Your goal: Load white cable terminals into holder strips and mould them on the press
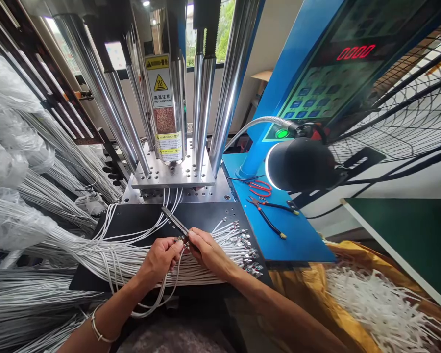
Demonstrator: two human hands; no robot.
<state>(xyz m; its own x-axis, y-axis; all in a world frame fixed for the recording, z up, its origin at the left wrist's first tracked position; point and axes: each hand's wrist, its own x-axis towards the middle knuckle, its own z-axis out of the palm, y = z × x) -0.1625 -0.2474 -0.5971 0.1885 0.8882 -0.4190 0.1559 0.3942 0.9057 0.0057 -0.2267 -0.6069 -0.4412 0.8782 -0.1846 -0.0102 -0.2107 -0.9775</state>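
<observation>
Near the middle, my left hand (pixel 161 260) pinches a white cable's end at the near end of a dark metal bar (pixel 175 221) with small slots. My right hand (pixel 206 250) is closed on the same end of that bar, its fingertips beside those of my left hand. Beneath both hands a thick bundle of white cables (pixel 132 260) lies across a black plate (pixel 206 213). The small metal connectors (pixel 248 250) of the bundle point right. Several white cables run up to the press's metal plate (pixel 176 171), and where they end is hidden.
Steel columns (pixel 230 83) rise around the press. Pliers (pixel 266 215) and red-handled scissors (pixel 260 188) lie on a blue surface (pixel 297 240). A lamp (pixel 301 164) hangs at right before a wire fan guard. Wrapped cable bundles (pixel 11 147) fill the left; white scraps (pixel 382 309) lie lower right.
</observation>
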